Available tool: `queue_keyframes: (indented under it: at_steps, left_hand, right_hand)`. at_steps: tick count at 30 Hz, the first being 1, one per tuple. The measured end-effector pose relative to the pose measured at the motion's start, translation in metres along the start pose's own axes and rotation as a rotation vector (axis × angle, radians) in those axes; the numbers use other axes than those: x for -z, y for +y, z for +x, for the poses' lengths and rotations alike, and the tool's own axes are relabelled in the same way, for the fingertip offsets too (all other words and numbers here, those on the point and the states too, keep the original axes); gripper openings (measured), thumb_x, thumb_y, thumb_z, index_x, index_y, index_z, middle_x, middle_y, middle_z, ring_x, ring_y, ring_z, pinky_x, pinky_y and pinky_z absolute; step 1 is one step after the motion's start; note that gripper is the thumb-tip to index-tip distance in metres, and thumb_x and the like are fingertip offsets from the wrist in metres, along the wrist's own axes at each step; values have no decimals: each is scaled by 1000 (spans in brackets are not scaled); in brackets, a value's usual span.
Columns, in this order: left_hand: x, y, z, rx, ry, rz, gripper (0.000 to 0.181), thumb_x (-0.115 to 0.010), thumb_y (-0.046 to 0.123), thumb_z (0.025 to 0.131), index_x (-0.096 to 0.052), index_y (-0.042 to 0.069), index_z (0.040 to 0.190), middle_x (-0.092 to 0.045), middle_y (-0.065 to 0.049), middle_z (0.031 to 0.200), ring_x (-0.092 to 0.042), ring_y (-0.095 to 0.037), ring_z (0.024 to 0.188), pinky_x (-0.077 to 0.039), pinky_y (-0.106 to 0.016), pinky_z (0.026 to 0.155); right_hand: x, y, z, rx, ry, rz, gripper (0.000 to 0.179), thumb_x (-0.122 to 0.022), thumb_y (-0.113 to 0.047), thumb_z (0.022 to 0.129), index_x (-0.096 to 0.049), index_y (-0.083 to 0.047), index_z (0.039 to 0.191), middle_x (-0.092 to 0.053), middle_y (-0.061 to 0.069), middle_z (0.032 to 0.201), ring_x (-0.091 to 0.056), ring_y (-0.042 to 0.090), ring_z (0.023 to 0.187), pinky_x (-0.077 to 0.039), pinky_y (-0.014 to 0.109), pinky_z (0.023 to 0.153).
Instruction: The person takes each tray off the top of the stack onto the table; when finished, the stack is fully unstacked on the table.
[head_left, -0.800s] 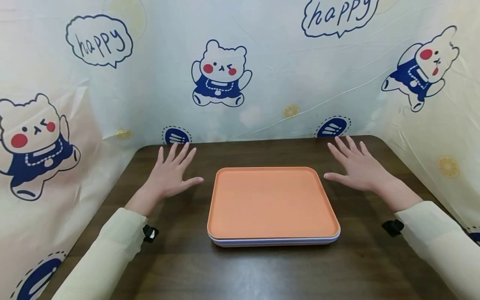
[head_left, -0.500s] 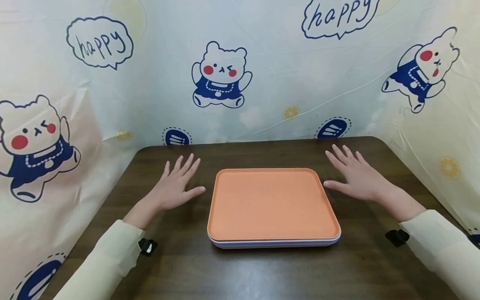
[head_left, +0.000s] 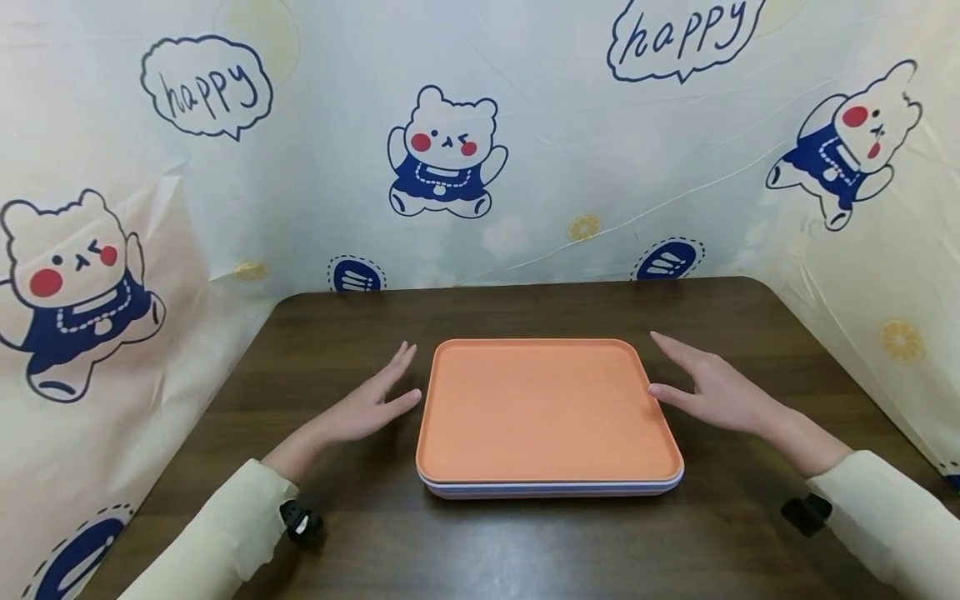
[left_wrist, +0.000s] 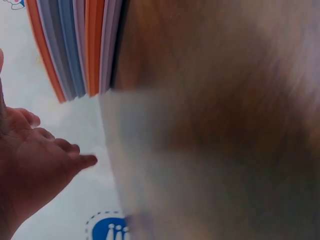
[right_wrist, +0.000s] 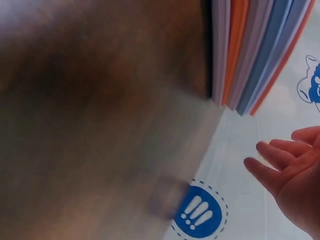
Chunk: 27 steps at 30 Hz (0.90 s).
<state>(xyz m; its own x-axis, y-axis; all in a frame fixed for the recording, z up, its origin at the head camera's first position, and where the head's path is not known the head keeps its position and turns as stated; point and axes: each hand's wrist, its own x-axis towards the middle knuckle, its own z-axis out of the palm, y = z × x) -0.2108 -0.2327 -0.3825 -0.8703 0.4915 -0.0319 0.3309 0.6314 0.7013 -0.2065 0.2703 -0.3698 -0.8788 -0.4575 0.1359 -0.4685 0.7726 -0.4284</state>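
Observation:
A stack of rectangular trays (head_left: pixel 547 408) lies on the dark wooden table, an orange one on top. The wrist views show several layers in orange, lilac, grey and blue at the stack's edge (left_wrist: pixel 75 45). Left of the stack is my left hand (head_left: pixel 367 410), fingers straight, its thumb close to the tray's left rim. On the opposite side my right hand (head_left: pixel 716 392) has straight fingers too, its thumb tip at the right rim; whether it touches cannot be told. Neither hand holds anything. In the right wrist view the right hand (right_wrist: pixel 295 175) appears below the stack's edge.
The brown table (head_left: pixel 525 550) extends around the stack on all sides. Behind it and along both sides hangs a pale sheet (head_left: pixel 525 167) printed with bears and the word "happy". A small black device (head_left: pixel 300 521) sits at each wrist.
Both hands have come lower and nearer to me, closing in on the stack's sides. Their spread fingers have drawn together and the palms have turned inward. The stack stays in place.

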Motion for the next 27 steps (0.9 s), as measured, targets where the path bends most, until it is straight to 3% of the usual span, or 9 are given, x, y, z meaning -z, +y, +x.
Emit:
queue_keyframes:
  at_steps: [4, 9, 13, 17, 21, 27]
  left_hand:
    - [-8, 0, 0, 48, -22, -134, 76, -52, 38, 100, -7, 16, 157, -1, -10, 162, -11, -36, 145, -22, -59, 110]
    - [-15, 2, 0, 92, -60, -302, 79, -56, 35, 99, -9, 10, 157, -9, -17, 161, -20, -38, 143, -27, -53, 109]
    - [-19, 1, 0, 126, -77, -418, 80, -57, 32, 98, -9, 6, 156, -10, -17, 160, -23, -36, 143, -27, -50, 110]
    - [-23, -2, 1, 165, -106, -575, 80, -60, 28, 97, -10, 10, 157, -11, -12, 161, -23, -30, 144, -28, -46, 111]
    - [-27, -3, 2, 178, -144, -710, 80, -61, 25, 96, -10, 13, 157, -11, -9, 162, -21, -28, 144, -32, -42, 109]
    - [-29, -5, 3, 161, -158, -810, 81, -62, 18, 96, -8, 12, 157, -7, -10, 162, -16, -30, 146, -37, -39, 105]
  right_hand:
    - [-6, 0, -4, -1, 52, 81, 75, -67, -35, 92, -34, 2, 148, -44, 25, 143, -49, 42, 124, -50, 56, 89]
    - [-17, 1, -9, -65, 53, 210, 72, -70, -33, 90, -40, 4, 144, -60, 20, 122, -61, 31, 103, -54, 48, 82]
    - [-23, 1, -11, -119, 29, 265, 72, -72, -34, 89, -43, 6, 142, -61, 13, 113, -60, 23, 95, -55, 35, 81]
    - [-25, 1, -13, -142, 16, 295, 69, -72, -33, 89, -46, 8, 138, -61, 11, 110, -58, 22, 93, -53, 24, 76]
    - [-25, 0, -14, -160, 7, 328, 64, -72, -31, 89, -50, 7, 136, -62, 10, 108, -57, 22, 92, -52, 24, 74]
    - [-26, 0, -16, -158, 2, 366, 60, -73, -29, 88, -52, 4, 135, -62, 10, 111, -57, 22, 95, -53, 27, 74]
